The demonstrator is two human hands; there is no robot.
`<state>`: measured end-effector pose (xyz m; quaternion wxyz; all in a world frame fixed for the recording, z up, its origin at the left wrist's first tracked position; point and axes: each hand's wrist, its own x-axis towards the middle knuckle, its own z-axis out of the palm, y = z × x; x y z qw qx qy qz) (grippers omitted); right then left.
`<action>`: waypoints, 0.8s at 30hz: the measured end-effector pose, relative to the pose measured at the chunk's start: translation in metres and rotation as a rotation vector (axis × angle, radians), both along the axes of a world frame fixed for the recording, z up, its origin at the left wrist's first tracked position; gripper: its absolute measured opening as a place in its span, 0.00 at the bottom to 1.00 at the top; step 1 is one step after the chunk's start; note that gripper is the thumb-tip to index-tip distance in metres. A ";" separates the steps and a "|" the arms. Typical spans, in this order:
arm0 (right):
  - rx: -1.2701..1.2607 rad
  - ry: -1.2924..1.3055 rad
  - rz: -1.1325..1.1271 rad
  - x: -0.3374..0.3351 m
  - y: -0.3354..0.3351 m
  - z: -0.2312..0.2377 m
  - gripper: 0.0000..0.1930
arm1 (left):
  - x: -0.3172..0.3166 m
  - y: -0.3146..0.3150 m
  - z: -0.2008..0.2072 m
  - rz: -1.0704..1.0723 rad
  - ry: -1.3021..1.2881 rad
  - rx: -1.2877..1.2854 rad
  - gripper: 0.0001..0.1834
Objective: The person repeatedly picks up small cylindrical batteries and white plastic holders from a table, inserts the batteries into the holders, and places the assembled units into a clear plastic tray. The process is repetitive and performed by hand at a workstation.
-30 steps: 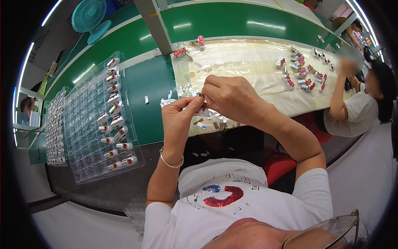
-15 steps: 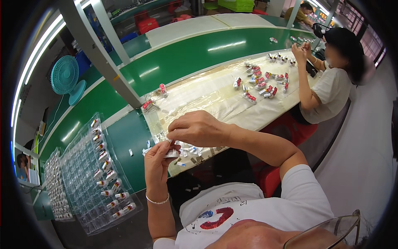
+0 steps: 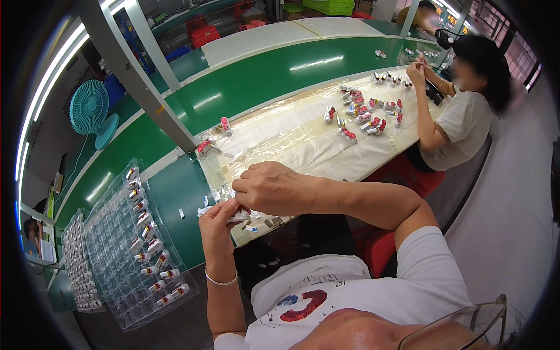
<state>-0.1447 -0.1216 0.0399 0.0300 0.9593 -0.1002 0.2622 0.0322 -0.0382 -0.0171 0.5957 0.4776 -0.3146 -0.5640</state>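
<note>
My left hand [image 3: 216, 223] pinches a small white plastic part [image 3: 240, 217] near the front edge of the bench. Over it, my right hand [image 3: 269, 186] is closed, its fingertips meeting the left thumb and the part. Whatever the right fingers grip is hidden behind the knuckles. Small white and blue scraps [image 3: 251, 229] lie around and beneath both hands. Beyond them, two red-and-white small items with metal ends, one a red-labelled piece [image 3: 226, 125], rest on the film-covered work mat [image 3: 274, 140].
A clear tray [image 3: 111, 251] partly filled with small white items stands at left, with another full tray [image 3: 74, 256] beside it. Several red-and-white items [image 3: 361, 116] lie toward a co-worker [image 3: 461, 111] at right. A metal post [image 3: 137, 76] and turquoise fan [image 3: 89, 107] stand beyond.
My right hand has shifted slightly left and down, closing in over the part and my left thumb. My left hand has barely moved. The co-worker's hands have moved a little.
</note>
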 end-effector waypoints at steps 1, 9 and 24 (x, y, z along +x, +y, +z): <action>0.011 0.011 0.001 0.001 0.000 -0.002 0.05 | 0.001 0.000 -0.001 0.002 0.018 0.000 0.08; -0.058 -0.063 0.056 0.008 -0.009 -0.010 0.07 | 0.003 -0.002 -0.005 0.029 0.051 0.004 0.08; 1.416 -0.694 0.055 -0.007 -0.035 -0.024 0.04 | 0.013 0.008 0.001 0.006 0.105 -0.046 0.11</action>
